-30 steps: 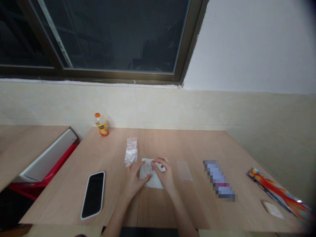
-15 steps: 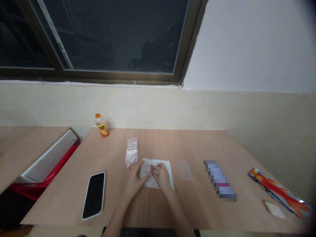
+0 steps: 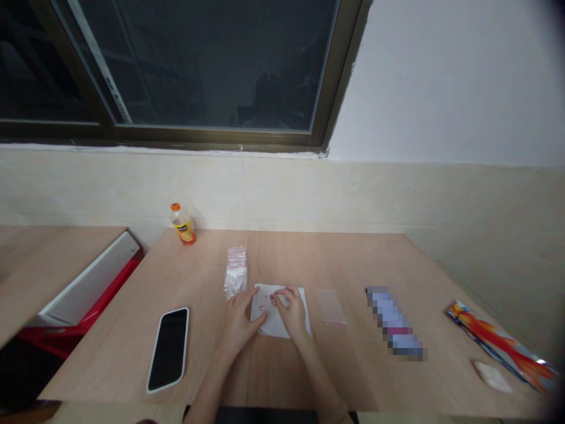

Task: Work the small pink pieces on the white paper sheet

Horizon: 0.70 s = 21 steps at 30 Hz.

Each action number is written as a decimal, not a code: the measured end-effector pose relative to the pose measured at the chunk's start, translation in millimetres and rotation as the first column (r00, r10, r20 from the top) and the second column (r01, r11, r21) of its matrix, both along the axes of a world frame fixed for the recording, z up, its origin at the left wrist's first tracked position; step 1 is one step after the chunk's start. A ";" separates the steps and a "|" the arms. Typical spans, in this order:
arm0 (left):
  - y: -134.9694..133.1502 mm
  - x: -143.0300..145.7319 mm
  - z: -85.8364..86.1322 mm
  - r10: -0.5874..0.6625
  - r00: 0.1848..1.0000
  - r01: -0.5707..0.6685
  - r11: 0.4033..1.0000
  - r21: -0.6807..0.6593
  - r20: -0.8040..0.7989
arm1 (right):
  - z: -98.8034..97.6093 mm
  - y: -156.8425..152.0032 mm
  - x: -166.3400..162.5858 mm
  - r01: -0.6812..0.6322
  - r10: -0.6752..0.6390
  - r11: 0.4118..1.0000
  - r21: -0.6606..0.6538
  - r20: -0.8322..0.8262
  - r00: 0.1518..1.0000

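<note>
On the light wooden worktop [image 3: 132,353], we steady the white paper sheet [image 3: 280,327] with our half-open left hand [image 3: 241,324], pressing gently; our curled right hand [image 3: 290,312] bends over its pink marking [image 3: 263,303], though we cannot tell whether it grips anything.

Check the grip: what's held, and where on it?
The white sheet: the right hand's fingertips rest on its upper middle, and the left hand lies over its left edge. Whether either actually pinches it cannot be told.
</note>
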<state>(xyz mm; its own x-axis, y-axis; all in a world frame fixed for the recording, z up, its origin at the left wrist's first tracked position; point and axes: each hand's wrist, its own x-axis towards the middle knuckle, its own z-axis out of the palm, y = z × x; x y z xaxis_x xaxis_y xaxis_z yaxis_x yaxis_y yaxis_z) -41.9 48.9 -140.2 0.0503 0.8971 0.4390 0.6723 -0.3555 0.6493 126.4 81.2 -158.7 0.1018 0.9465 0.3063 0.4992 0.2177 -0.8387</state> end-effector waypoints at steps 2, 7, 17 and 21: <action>-0.8 -0.5 1.3 -0.019 1.000 0.019 1.000 -0.017 -0.005 | 14.7 -2.5 -0.6 0.013 -0.009 0.999 0.033 -0.114 0.993; -1.2 1.9 4.4 -0.044 0.999 0.044 0.997 -0.057 -0.007 | 48.0 -10.1 -4.5 -0.117 0.129 0.989 0.089 -0.142 0.981; -1.0 0.8 2.0 -0.022 1.000 0.022 0.999 -0.044 0.006 | 19.1 0.6 3.5 -0.057 0.056 0.998 -0.013 -0.080 0.995; 0.1 -1.8 2.3 -0.042 0.999 0.043 0.998 -0.052 0.012 | -4.4 -1.1 2.1 -0.043 0.055 0.990 -0.131 0.094 0.994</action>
<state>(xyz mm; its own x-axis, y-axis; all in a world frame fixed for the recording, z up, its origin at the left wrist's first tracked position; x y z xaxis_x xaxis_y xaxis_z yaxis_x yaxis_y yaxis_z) -43.7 49.0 -137.9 0.0843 0.9160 0.3921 0.6504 -0.3487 0.6748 128.5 80.1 -163.0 0.0300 0.9817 0.1880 0.5711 0.1375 -0.8093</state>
